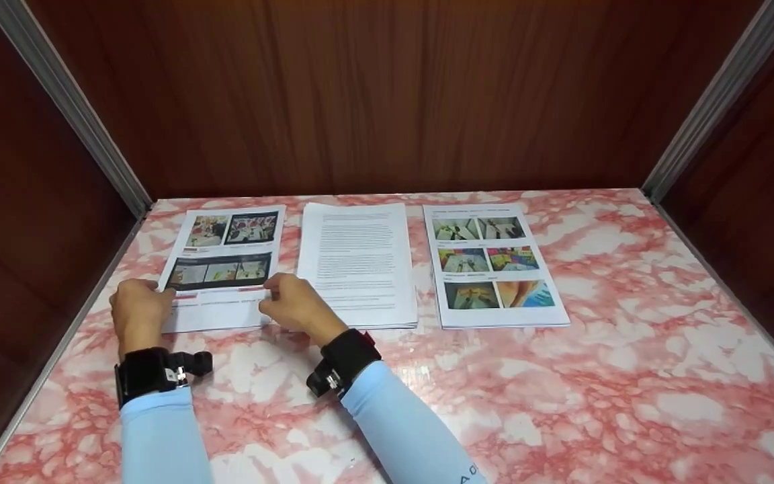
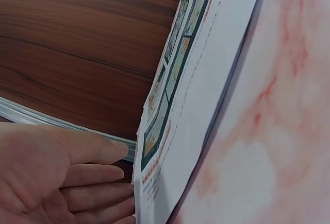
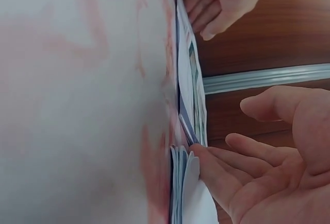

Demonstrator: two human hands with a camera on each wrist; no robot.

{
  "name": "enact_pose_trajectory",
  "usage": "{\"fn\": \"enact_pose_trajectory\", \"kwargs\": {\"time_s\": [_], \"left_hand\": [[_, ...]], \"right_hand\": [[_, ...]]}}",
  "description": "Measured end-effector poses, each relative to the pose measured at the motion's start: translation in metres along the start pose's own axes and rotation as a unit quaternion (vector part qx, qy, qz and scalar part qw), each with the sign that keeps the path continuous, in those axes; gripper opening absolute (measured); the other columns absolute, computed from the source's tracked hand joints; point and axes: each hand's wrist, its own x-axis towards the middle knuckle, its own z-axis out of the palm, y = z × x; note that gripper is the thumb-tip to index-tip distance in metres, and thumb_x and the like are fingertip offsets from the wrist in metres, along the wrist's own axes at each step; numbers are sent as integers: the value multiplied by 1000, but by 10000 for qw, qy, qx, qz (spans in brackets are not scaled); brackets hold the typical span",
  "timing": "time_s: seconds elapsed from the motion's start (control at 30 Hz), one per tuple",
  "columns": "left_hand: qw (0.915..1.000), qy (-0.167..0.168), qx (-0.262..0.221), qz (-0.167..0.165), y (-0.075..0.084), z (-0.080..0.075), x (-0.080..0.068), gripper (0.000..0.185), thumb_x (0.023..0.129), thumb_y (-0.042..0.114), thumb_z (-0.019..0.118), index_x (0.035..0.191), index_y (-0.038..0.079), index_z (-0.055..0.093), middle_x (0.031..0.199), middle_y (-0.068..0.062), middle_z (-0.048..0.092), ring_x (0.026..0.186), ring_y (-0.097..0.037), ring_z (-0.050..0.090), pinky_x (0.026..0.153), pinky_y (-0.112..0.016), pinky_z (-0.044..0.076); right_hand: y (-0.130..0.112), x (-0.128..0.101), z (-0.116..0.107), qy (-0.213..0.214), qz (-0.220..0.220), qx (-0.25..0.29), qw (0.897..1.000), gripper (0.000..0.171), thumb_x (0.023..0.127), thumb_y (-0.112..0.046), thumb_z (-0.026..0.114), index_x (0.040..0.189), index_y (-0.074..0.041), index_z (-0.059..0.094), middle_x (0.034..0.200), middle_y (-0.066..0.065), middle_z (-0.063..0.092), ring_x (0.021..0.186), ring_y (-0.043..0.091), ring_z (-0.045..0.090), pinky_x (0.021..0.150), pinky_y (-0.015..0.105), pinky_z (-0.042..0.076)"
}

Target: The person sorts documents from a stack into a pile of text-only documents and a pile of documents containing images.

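A stack of printed sheets (image 1: 219,314) with color pictures lies at the left of the table, between the two hands. My left hand (image 1: 140,310) is at its left edge; in the left wrist view the fingers (image 2: 95,175) are nearly straight, their tips against the paper's side. On the opposite edge is my right hand (image 1: 298,306), also beside the near corner of the middle stack of text pages (image 1: 357,269). Seen from the right wrist, the right hand's fingers (image 3: 221,175) touch the paper edges, while the thumb (image 3: 268,103) stands apart from them.
A third stack of picture sheets (image 1: 494,269) lies right of the middle one. All three rest on a red-and-white marbled table (image 1: 595,396). Brown wood-grain panels (image 1: 387,101) with metal corner strips enclose the back and sides.
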Motion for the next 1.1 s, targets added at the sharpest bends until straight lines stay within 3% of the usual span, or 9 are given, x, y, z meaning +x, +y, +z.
{"fn": "enact_pose_trajectory", "kwargs": {"time_s": [0.23,0.33,0.47,0.63,0.83,0.97,1.1], "left_hand": [[9998,175,-24,-20,6,-4,-3,47,89,17,58,129,-9,56,127,-32,53,118,-51,45,99,-55,35],[9988,463,-170,-3,7,-5,-4,43,87,13,57,126,-7,60,123,-30,57,115,-50,48,98,-54,37],[9970,672,-383,-82,7,-8,-6,38,86,8,58,121,-6,64,121,-29,58,116,-47,49,99,-52,36],[9989,106,-393,-228,6,-15,-10,36,87,10,63,119,-7,65,126,-30,54,120,-43,46,100,-50,35],[9946,-652,-571,-577,3,-21,-17,41,86,14,68,121,-8,62,114,-26,59,97,-33,55,83,-42,45],[9934,-805,-533,-620,2,-20,-17,45,84,16,70,118,-12,60,99,-18,62,80,-25,59,69,-33,49],[9959,-665,-385,-485,2,-20,-17,45,83,16,70,116,-14,61,96,-18,63,83,-27,58,73,-36,49]], "right_hand": [[-6,-2,-4,-25,-114,237,9997,37,86,-15,66,121,-4,64,110,5,67,95,10,60,81,20,46],[-6,-2,-5,29,-129,726,9973,36,86,-13,67,120,-1,64,114,8,67,96,11,63,80,20,48],[-3,0,-3,146,122,1441,9894,36,84,-12,73,117,1,65,108,10,68,80,12,68,69,22,53],[1,2,2,328,618,1755,9820,45,81,-14,79,119,4,61,93,5,71,71,14,67,62,25,53],[4,3,3,404,753,1246,9885,15,80,-7,74,94,-3,72,69,-2,68,59,14,63,53,26,49],[5,2,0,482,693,1043,9910,15,78,-4,69,92,-5,74,63,-3,66,55,11,59,53,25,47],[7,2,-3,506,691,1021,9911,15,78,-3,66,91,-4,73,61,-1,65,55,11,59,53,25,47]]}}
